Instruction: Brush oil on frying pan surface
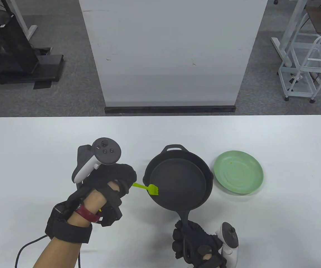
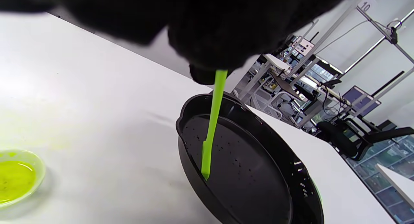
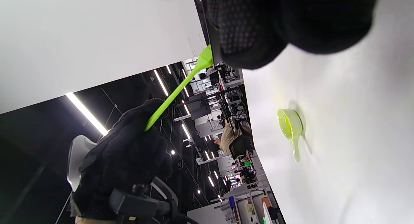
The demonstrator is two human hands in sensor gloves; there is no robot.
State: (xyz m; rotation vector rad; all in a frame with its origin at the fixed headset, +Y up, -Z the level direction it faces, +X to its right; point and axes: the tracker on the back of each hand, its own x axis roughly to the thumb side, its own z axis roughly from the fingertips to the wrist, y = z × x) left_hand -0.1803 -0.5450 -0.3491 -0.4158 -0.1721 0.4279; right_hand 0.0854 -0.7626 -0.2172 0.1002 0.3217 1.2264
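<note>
A black cast-iron frying pan sits mid-table with its handle pointing toward me. My right hand grips that handle. My left hand grips the handle of a bright green silicone brush. The brush head rests against the pan's left inner edge. In the left wrist view the brush reaches down to the pan near its rim. A small clear dish of yellow-green oil stands left of the pan. It shows in the right wrist view but is hidden in the table view.
A pale green plate lies just right of the pan. The white table runs wide to both sides. Beyond its far edge stands a white panel, with office furniture on the floor.
</note>
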